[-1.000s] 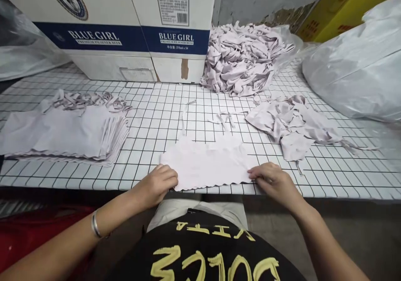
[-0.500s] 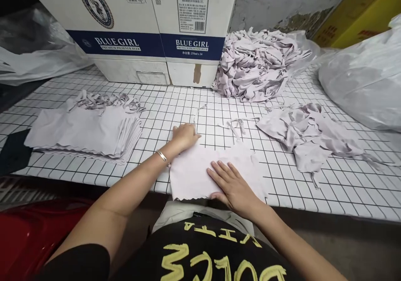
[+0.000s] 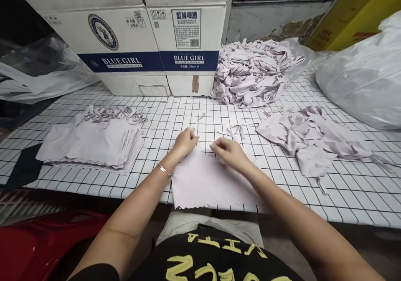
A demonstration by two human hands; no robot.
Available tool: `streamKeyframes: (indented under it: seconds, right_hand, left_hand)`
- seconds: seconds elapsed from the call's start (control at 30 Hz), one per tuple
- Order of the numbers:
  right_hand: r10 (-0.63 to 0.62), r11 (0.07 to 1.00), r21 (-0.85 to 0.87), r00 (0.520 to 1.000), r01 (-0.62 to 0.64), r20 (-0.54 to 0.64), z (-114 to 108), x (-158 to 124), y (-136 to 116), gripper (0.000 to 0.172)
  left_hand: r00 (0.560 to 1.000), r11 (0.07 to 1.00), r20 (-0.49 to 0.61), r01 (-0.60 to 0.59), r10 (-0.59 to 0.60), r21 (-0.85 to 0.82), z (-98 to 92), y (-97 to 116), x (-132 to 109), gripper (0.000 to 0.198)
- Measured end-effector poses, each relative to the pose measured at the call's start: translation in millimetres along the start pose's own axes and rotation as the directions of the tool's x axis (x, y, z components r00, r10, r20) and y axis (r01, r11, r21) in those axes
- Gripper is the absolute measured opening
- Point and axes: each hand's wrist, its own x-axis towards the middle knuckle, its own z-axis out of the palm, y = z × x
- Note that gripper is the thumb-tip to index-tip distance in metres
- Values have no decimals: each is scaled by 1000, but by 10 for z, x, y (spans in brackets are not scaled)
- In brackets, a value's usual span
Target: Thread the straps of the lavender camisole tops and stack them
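Observation:
A pale pink fabric piece point(image 3: 206, 178) with a scalloped lower edge lies flat at the table's front edge. At its upper left corner my left hand point(image 3: 185, 142) is closed, a bit of its thin strap showing by the fingers. My right hand point(image 3: 230, 152) hovers over the upper edge, thumb and fingers pinched together; whatever is between them is too small to make out. Beyond the piece lie loose strap ends point(image 3: 236, 131). To the left sits a neat stack of similar fabric pieces point(image 3: 94, 145), their straps bunched at the far side.
Crumpled pink pieces point(image 3: 308, 135) lie on the right of the gridded tablecloth point(image 3: 175, 110). Behind them is a large heap of pink fabric point(image 3: 250, 72). A beer carton point(image 3: 131, 34) stands at the back, with a translucent plastic bag point(image 3: 363, 72) at the far right.
My right hand has lifted from flat on the fabric and moved to its upper edge, its fingers now pinched. My left hand stays at the upper left corner. The view has tilted up slightly.

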Motion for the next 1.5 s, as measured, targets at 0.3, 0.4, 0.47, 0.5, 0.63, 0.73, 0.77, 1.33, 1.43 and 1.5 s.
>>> streamKeyframes:
  seconds: [0.3,0.4,0.47,0.5,0.63,0.73,0.77,1.33,1.43,1.5]
  right_hand:
    - [128,902,363,949,-232,288,433,435,46,30]
    - [154,944,272,978,-187,137,589,287,168,23]
    - [159,944,272,980,-185,117,632,267,212,22]
    - [164,940,280,978,-193,126,641,271,224,22]
    - [186,934,280,971,-222,152,628,299,222,23]
    - [135,942,311,991,-127,-6,525,321,149,31]
    - [127,930,354,990,-98,-60,461,337,107,31]
    - [-45,672,691,917,-266,397,-73,442,-266,26]
    - [38,659,682,920,-317,391,-79,495,-239,30]
    - [99,623,698,921,-352,376,-68,520,-201,32]
  left_hand:
    - [944,344,330,315,-16,-884,-273,53,223,22]
    - [945,304,325,315,-17,-899,-364,96,561,17]
    - [953,303,298,298,-46,-905,-436,167,808,17]
    - [958,312,280,282,-52,-907,-478,216,919,17]
    - [976,403,220,198,7,-894,-652,454,1150,18]
    - [973,518,164,56,164,-854,-722,602,1023,29]
    - [960,559,133,-28,245,-829,-726,635,931,40]
    - [598,625,181,-740,780,-248,-526,471,147,82]
    - [686,683,55,-708,726,-177,-484,409,76,69]
    - [765,757,-149,-642,626,-119,-417,332,-22,45]
